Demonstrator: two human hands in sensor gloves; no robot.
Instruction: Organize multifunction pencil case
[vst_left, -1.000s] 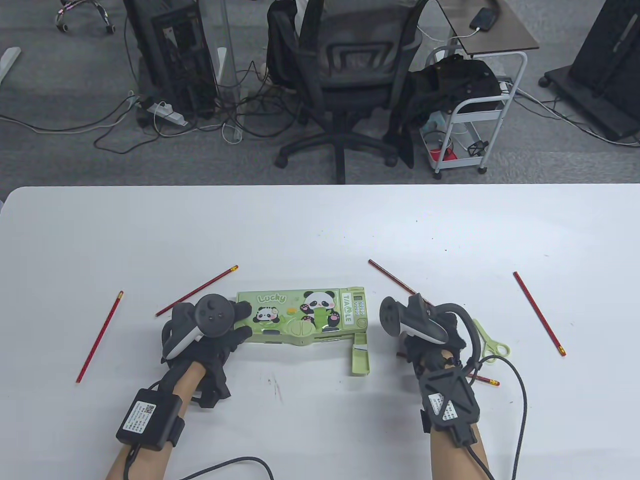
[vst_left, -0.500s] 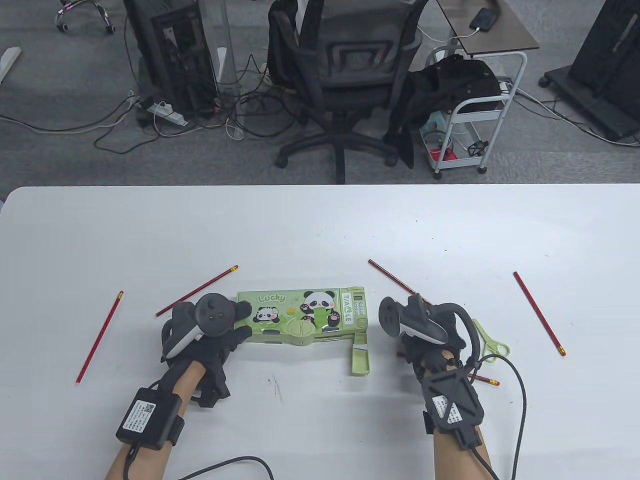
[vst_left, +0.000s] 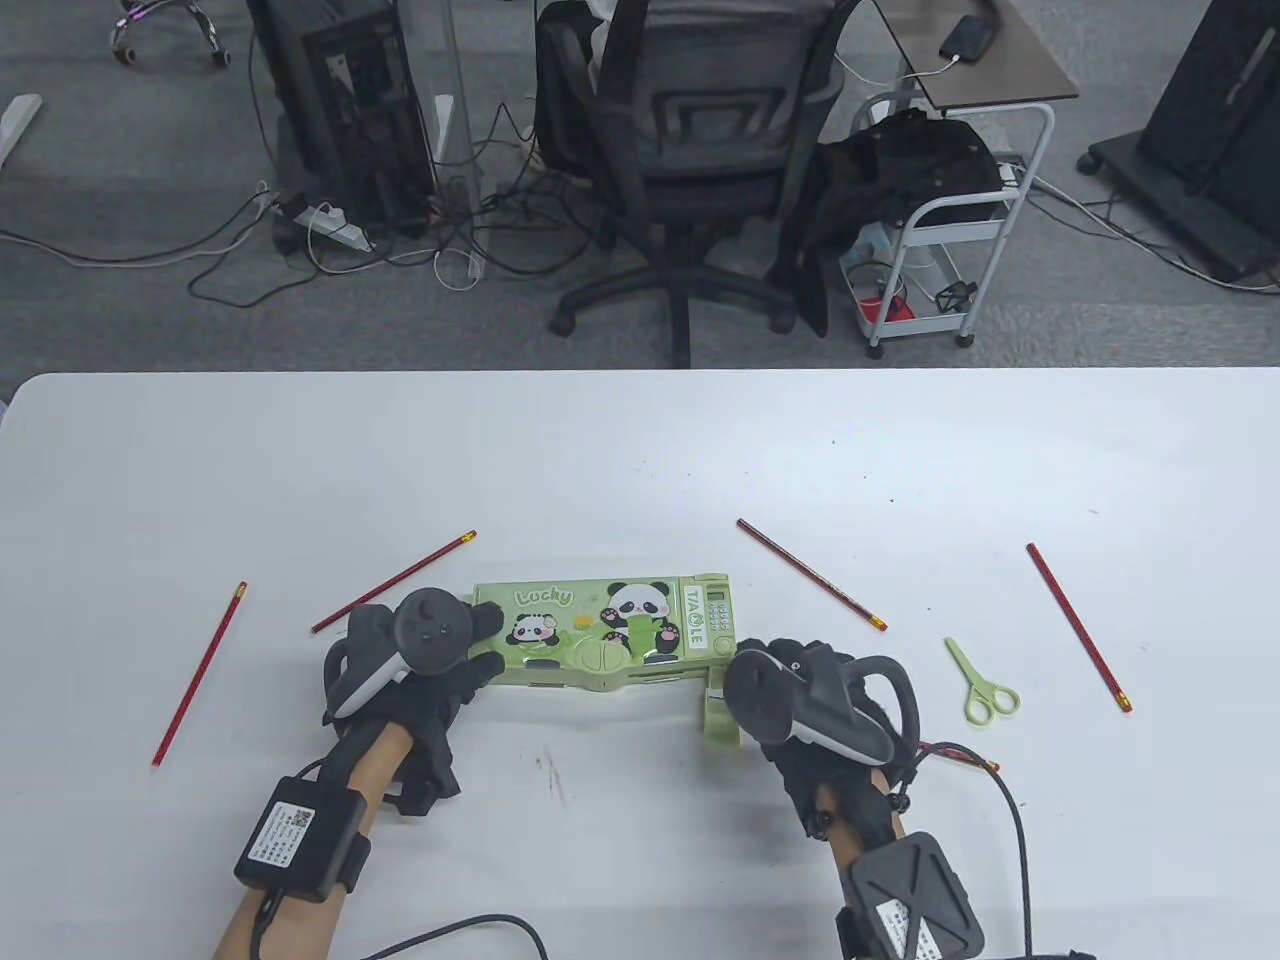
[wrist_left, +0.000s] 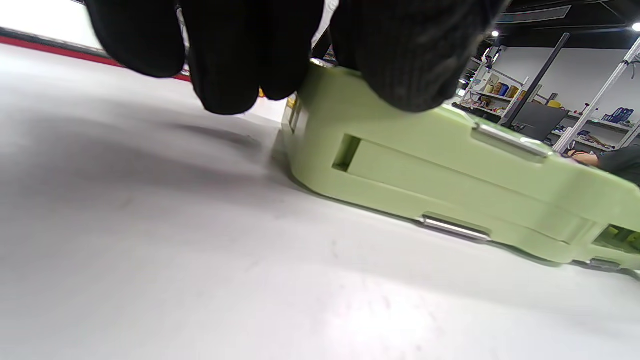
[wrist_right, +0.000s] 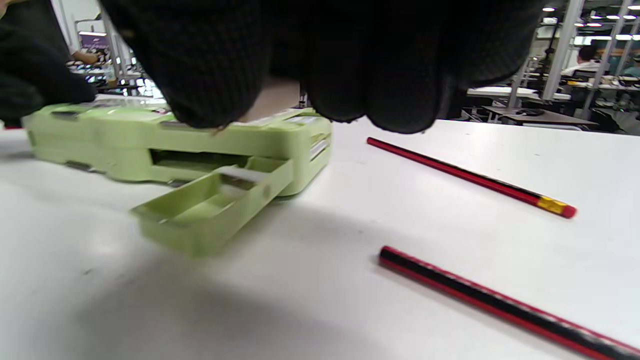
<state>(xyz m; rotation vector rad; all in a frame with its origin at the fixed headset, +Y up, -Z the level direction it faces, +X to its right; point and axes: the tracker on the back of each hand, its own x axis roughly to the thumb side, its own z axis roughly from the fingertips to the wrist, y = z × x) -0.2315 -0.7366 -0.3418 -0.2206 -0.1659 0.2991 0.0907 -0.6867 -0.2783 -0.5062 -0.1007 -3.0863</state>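
Two grips at work on the white worktop (vst_left: 640, 450). Left hand (vst_left: 420, 665) clamped on the left end of the green pencil case (vst_left: 600, 630), thumb on top, other fingers (wrist_left: 225, 75) curled over the end edge. Right hand (vst_left: 810, 700) just beside the small drawer (wrist_right: 210, 205) sticking out of the case's near side at its right end; fingers (wrist_right: 350, 75) curled, holding nothing that shows, touching the drawer or not: cannot tell. Case flat in the middle of the worktop, panda picture up, lid closed. Drawer open and tilted, nothing inside.

Around the case, red pencils lying loose: one (vst_left: 393, 581) just past the left hand, one (vst_left: 199, 673) far left, one (vst_left: 810, 573) past the right hand, one (vst_left: 1078, 626) far right, and one partly hidden by the right wrist, only its end (vst_left: 965, 757) showing. Small green scissors (vst_left: 983, 685) right of the right hand, apart from it.
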